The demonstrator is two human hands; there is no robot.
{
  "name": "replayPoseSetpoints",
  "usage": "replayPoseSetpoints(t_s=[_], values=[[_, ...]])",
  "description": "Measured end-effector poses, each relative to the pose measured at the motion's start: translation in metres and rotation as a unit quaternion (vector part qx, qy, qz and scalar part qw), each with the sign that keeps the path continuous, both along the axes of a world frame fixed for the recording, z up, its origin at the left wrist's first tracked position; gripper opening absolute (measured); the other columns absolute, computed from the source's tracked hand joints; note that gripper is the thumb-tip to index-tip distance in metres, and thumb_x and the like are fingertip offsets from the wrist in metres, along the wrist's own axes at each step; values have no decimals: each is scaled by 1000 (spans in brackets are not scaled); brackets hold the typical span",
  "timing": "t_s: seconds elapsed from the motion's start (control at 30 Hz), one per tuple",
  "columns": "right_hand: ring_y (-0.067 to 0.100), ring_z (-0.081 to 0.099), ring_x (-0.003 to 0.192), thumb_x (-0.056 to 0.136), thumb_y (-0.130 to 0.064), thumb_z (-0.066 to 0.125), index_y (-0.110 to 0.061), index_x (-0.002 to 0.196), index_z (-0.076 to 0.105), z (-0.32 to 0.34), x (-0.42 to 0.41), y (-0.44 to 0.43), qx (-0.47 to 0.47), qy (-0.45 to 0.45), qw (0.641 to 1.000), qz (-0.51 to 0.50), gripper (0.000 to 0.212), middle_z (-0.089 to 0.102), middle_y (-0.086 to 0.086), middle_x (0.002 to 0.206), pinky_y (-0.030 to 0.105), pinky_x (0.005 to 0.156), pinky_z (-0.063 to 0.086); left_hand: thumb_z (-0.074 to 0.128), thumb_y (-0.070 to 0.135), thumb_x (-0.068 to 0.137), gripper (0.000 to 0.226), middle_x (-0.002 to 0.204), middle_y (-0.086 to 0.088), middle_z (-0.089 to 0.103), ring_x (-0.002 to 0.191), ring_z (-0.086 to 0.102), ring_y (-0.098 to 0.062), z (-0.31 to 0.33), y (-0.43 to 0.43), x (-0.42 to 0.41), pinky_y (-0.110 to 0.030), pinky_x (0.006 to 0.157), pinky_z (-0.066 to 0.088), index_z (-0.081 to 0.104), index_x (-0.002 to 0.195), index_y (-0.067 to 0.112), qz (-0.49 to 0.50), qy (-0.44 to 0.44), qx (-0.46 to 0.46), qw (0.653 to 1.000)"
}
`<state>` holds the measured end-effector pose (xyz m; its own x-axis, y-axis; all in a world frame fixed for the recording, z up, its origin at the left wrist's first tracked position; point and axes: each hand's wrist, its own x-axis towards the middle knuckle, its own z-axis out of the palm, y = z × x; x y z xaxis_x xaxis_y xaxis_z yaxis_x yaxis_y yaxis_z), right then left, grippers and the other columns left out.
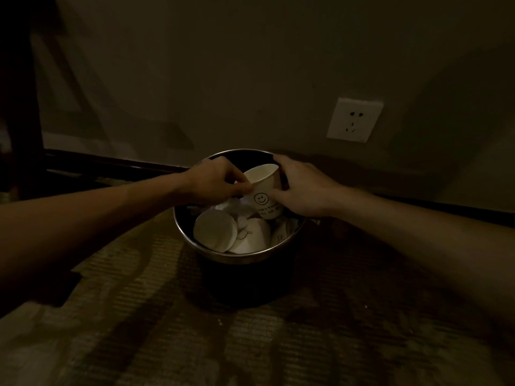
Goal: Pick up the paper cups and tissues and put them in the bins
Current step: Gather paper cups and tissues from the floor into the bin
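The bin [233, 257] is full almost to its rim with cups [215, 231] and tissues [232, 205], a held cup [262, 190] blocks its back half, the wall [250, 79] stands right behind, and the floor [195, 330] in front is open.

Matt paper cup [262, 190], glossy metal-rimmed bin [223, 256], rough woven carpet [167, 330].

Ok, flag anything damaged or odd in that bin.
One white cup near the bin's front rim looks crushed, with a dark jagged crack across it. Beside it another cup lies on its side. The smiley cup in the right hand looks intact.
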<state>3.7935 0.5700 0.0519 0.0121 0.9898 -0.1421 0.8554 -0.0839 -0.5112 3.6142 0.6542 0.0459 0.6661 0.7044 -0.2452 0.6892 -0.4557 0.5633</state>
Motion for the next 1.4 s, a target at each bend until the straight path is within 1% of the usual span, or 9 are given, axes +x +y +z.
replayPoseSetpoints(t_s=[0.1,0.27,0.4,0.57,0.73,0.87,1.1,1.3,1.4], values=[[18,51,120,90,-36,65,-24,145,32,22,12,-20,46,-15,999,-9,65,45,1,139,28,90,45,63,42,90,13,86,13,67,78,66,-1,20,-5,14,-14,59,45,68,94,31,20,-71,43,996],[1,61,66,82,-46,65,-35,88,59,64,62,-86,69,17,997,-41,14,63,-14,80,23,56,48,65,33,91,38,49,6,56,41,50,-1,55,-40,54,-11,41,38,56,57,17,-8,-137,113,984],[0,56,55,71,-50,61,-28,75,63,64,120,-166,63,45,990,-122,22,64,-11,67,20,52,45,52,54,83,36,59,9,62,53,58,0,83,-85,113,-23,47,43,65,66,26,-111,-47,192,974],[4,60,68,83,-34,69,-30,79,63,-2,191,-274,3,112,957,-269,8,65,-8,75,23,59,45,36,65,76,41,70,11,54,66,53,-7,68,-157,218,-25,56,39,60,77,31,-289,28,271,918],[15,63,86,89,-26,67,-27,102,62,-75,260,-351,-56,200,881,-426,14,64,-2,100,26,65,47,52,51,92,24,79,14,56,74,56,-5,4,-222,323,-29,63,46,60,85,30,-368,27,149,917],[5,58,85,93,-20,62,-29,105,59,-119,307,-386,-30,207,831,-515,15,62,-3,105,17,60,44,55,46,93,17,97,5,59,89,58,-14,-58,-259,397,-36,75,52,58,94,29,-345,55,48,936],[19,58,110,95,-30,58,-30,128,54,-182,360,-405,-18,305,739,-600,34,58,-2,124,42,96,49,56,45,93,43,124,-5,58,110,56,-22,-130,-301,481,-35,91,49,52,130,24,-246,80,-70,963],[21,62,100,97,-33,54,-26,138,46,-215,383,-400,-8,455,642,-618,42,59,4,121,37,80,56,54,44,96,64,152,-7,36,136,39,-25,-166,-320,527,-35,111,33,29,151,23,-199,114,-149,962],[18,63,92,97,-34,53,-19,137,45,-222,394,-398,0,534,581,-615,43,61,2,106,30,71,55,54,40,97,61,152,-7,38,134,42,-24,-172,-327,540,-34,108,36,32,150,22,-184,111,-185,959]])
